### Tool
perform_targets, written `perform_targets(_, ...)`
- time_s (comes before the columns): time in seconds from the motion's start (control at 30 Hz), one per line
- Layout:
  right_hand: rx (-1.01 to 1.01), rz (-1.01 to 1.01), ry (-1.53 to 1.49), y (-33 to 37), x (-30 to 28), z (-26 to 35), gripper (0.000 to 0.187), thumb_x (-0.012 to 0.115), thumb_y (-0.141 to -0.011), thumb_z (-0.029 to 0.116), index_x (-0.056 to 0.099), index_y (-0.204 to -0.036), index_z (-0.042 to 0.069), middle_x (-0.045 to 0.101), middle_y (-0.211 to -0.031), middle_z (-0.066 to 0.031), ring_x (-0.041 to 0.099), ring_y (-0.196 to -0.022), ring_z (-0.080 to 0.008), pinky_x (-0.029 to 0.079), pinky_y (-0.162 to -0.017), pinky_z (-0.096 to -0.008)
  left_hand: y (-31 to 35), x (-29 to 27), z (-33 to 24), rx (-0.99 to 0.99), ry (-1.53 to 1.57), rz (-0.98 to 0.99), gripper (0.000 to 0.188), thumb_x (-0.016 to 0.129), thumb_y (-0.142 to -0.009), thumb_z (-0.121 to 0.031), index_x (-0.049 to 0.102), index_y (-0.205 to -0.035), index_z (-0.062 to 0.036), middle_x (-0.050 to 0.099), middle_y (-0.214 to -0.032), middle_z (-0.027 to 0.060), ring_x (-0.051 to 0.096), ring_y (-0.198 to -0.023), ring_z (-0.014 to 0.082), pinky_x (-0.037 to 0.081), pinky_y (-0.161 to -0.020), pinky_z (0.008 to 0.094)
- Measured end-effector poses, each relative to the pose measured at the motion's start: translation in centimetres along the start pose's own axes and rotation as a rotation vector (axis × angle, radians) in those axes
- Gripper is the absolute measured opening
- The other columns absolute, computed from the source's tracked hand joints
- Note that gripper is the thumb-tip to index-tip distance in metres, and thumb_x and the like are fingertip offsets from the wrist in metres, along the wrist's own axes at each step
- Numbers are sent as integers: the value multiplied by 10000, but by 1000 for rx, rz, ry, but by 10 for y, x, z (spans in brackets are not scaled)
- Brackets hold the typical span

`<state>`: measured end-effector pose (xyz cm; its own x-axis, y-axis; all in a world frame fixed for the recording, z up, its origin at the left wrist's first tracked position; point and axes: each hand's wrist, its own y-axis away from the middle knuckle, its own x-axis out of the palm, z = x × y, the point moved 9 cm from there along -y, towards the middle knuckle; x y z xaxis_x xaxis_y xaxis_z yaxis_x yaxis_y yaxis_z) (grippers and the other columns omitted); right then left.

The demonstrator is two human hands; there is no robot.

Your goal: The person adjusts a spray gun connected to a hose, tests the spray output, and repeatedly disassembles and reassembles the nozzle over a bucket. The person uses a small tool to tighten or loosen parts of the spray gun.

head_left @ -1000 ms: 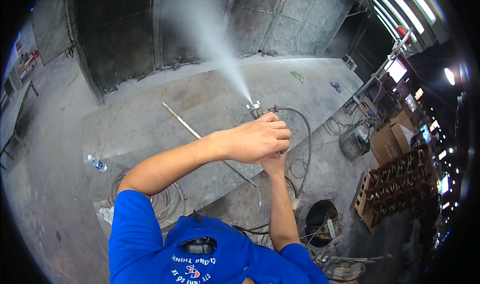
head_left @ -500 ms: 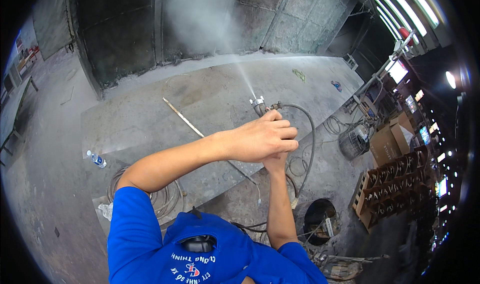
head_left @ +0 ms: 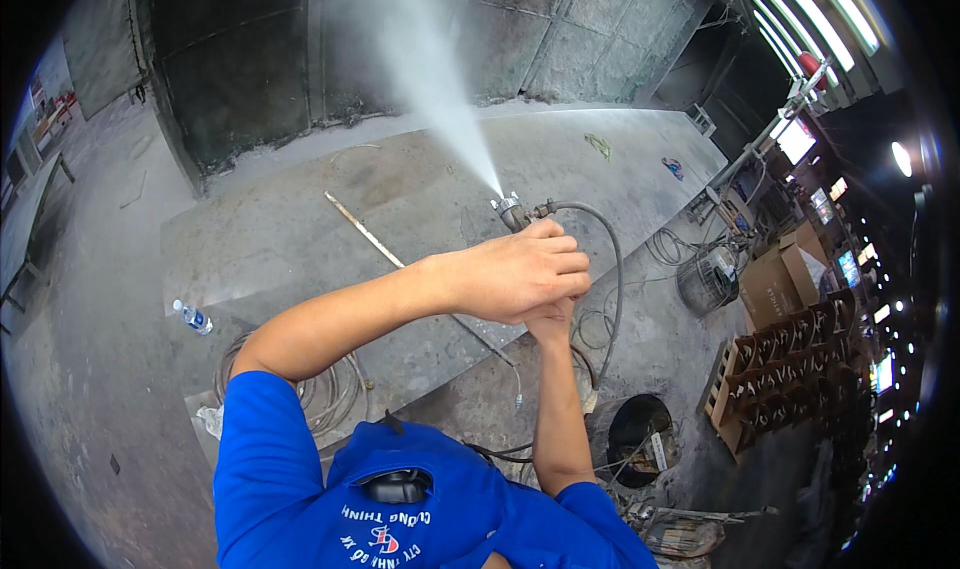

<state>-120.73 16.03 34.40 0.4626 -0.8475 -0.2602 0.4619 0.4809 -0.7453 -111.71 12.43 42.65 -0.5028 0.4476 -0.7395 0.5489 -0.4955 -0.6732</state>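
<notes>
A metal spray gun (head_left: 512,212) points toward the far wall and throws a dense, widening cone of white mist (head_left: 445,114). My left hand (head_left: 525,274) reaches across, its fingers curled closed at the back of the gun. Below it, my right hand (head_left: 556,325) is closed at the gun's grip, and most of its fingers are hidden by the left. A dark hose (head_left: 619,269) leaves the gun's side, arcs to the right and drops toward the floor.
A flat grey sheet (head_left: 250,234) lies ahead with a thin rod (head_left: 365,231) across it. A water bottle (head_left: 193,318) and coiled hose (head_left: 335,394) are at left. Right: black bucket (head_left: 600,439), metal pail (head_left: 708,281), cardboard box (head_left: 775,287) and rack of brown parts (head_left: 790,369).
The spray has grown from a thin jet into a thicker, brighter cone. The gun and both hands have shifted very slightly left.
</notes>
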Motion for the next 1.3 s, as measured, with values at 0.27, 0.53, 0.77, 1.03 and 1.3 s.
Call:
perform_targets(0.27,56,-18,75,5,5,-19,258,789,-894,87,709,-1117,-14,754,-1152,-121,704,-1064,-202,564,-876,-370,2,0,5,-75,28,-15,195,746,-868,-155,622,-981,-55,593,-928,58,596,-976,244,429,-992,426)
perform_targets(0.53,23,-17,116,3,5,-14,212,777,-913,94,706,-1085,-7,745,-1081,-95,691,-1031,-192,558,-839,-370,2,2,5,-42,-43,10,235,786,-865,-191,615,-971,-71,586,-939,42,591,-977,233,426,-968,423)
perform_targets(0.77,-3,-54,76,2,1,-9,207,782,-903,83,699,-1069,-8,740,-1092,-97,685,-1042,-192,554,-851,-368,0,-3,7,-69,-8,-11,253,794,-860,-208,620,-981,-70,588,-956,40,589,-972,231,428,-962,420)
perform_targets(1.03,75,-32,13,4,3,-19,233,788,-881,65,690,-1084,5,726,-1102,-82,677,-1067,-185,548,-876,-364,4,7,13,-66,-8,50,220,781,-878,-192,631,-980,-67,586,-945,56,593,-967,238,433,-995,430)
perform_targets(1.3,16,-53,71,7,7,-20,299,811,-894,106,688,-1148,6,724,-1149,-93,680,-1087,-205,550,-891,-370,8,1,11,-42,17,-7,262,809,-828,-163,626,-993,-74,590,-935,50,597,-984,245,433,-1009,427)
